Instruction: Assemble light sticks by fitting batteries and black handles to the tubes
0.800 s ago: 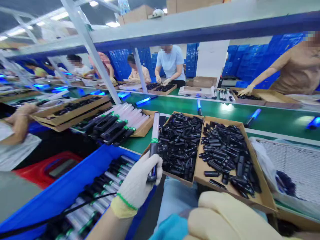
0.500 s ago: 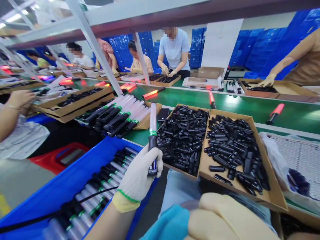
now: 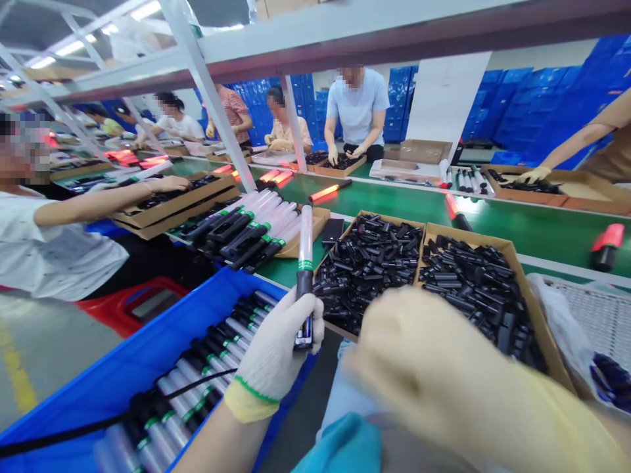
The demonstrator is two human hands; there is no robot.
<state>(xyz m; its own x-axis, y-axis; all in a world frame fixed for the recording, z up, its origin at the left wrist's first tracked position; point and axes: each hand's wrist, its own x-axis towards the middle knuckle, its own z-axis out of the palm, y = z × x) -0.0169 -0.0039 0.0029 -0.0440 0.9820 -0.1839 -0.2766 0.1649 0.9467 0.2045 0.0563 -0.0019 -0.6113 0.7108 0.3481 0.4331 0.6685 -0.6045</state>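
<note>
My left hand [image 3: 277, 345], in a white knit glove, is closed round the black handle of a light wand [image 3: 305, 246]. The wand stands nearly upright, clear tube on top, green band below it. Its handle's lower end is open, and batteries seem to show inside. My right hand [image 3: 414, 358], gloved in pale yellow and blurred, is curled in front of the boxes of black parts. Whatever its fingers hold is hidden. Beyond it, one cardboard box [image 3: 318, 266] and a second cardboard box [image 3: 517, 263] hold piles of small black plastic pieces.
A blue bin [image 3: 73, 397] of wands stands at my left, crossed by a black strap. More wands [image 3: 256, 226] lie stacked on the bench. Lit red wands lie on the green conveyor [image 3: 394, 197]. A co-worker [image 3: 64, 217] sits at left; others work opposite. A shelf beam [image 3: 345, 39] runs overhead.
My right hand has risen from the bottom edge to in front of the boxes. My left hand still holds the wand. The co-worker at left now reaches into a box.
</note>
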